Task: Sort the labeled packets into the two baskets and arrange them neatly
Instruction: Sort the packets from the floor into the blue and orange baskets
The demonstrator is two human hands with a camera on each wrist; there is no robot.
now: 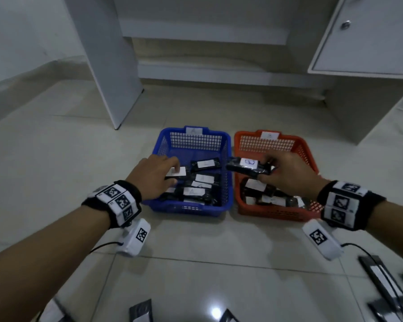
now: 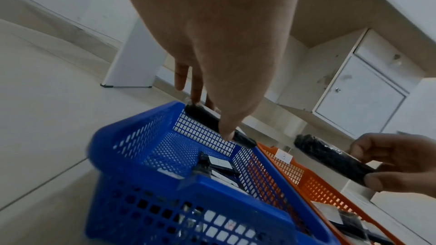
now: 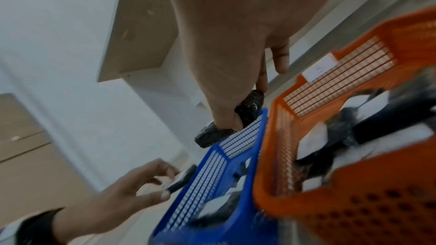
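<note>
A blue basket (image 1: 196,142) tagged A and an orange basket (image 1: 265,145) tagged B stand side by side on the floor. Each holds several black packets with white labels (image 1: 204,178) (image 1: 256,185). My left hand (image 1: 172,174) pinches a labeled black packet (image 1: 176,171) over the left part of the blue basket; the same packet (image 2: 207,118) shows in the left wrist view. My right hand (image 1: 269,169) grips another black packet (image 1: 248,167) above the edge between the two baskets, label facing up. In the right wrist view, thumb and fingers wrap that packet (image 3: 245,113).
Loose packets lie on the tiled floor near me, at the bottom (image 1: 141,310) and at the lower right (image 1: 382,280). A white desk leg (image 1: 109,66) and a cabinet with a door (image 1: 368,36) stand behind the baskets.
</note>
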